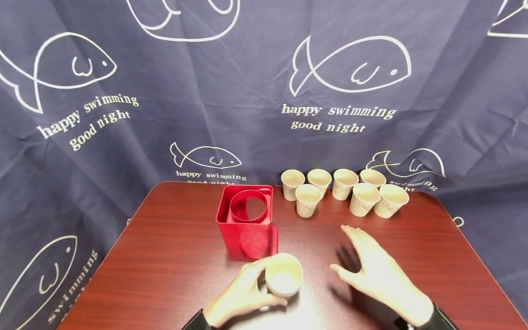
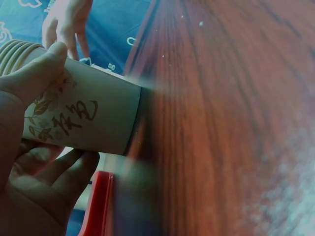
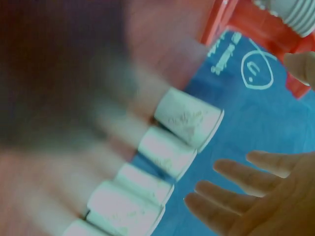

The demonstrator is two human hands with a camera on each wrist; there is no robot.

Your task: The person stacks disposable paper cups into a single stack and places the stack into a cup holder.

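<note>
In the head view my left hand (image 1: pixel 243 293) grips a stack of nested paper cups (image 1: pixel 283 274) low over the near middle of the table. Several stacked rims show in the left wrist view, where thumb and fingers wrap the floral-printed paper cups (image 2: pixel 81 110). My right hand (image 1: pixel 381 272) hovers over the table to the right, fingers extended and thumb apart, holding nothing. Beyond it, several single paper cups (image 1: pixel 365 200) stand upright along the back edge. The right wrist view shows some of these cups (image 3: pixel 189 118) near the spread fingers of my right hand (image 3: pixel 266 196).
A red square box (image 1: pixel 243 238) with a round opening in its top stands left of the cups, just behind my left hand. The brown wooden table (image 1: pixel 165 256) has rounded back corners. A dark blue curtain (image 1: pixel 255 114) with white fish drawings hangs behind it.
</note>
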